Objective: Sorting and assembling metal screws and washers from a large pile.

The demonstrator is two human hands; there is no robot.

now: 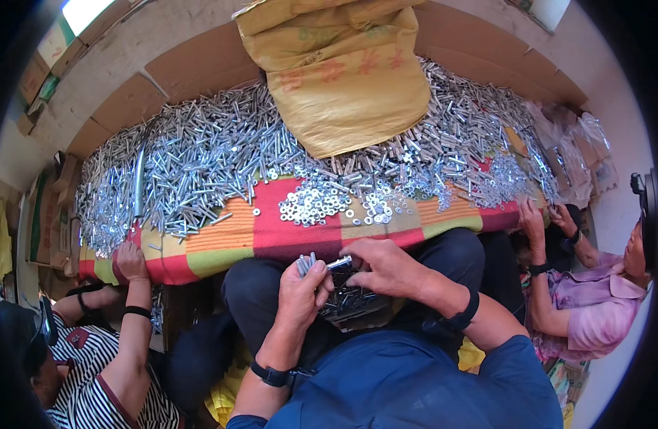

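We judge the step in hand to be gathering and fitting: our left hand [300,289] is closed around a small bundle of shiny silver steel bolts [305,263], their ends standing up out of the fist, while our right hand [382,268] pinches one more short silver bolt [340,262] between thumb and fingertips, just beside the bundle. Both hands sit over our lap, below the near edge of the red, orange and green checked cloth [272,232] that covers the table. Under them lies a dark heap of finished pieces [347,304] on our knees.

The next move, as we judge it, calls for a washer from the loose scatter of flat silver washers [315,204] lying near that near edge, straight ahead of us.

Room is tight. The great heap of silver bolts [214,154] fills the far side of the cloth, and a yellow woven sack [347,75] slumps over its far middle. A co-worker's hand [131,261] rests at the near left corner, another co-worker's hand [533,218] at the near right corner. The bare strip of cloth before us is the open ground.
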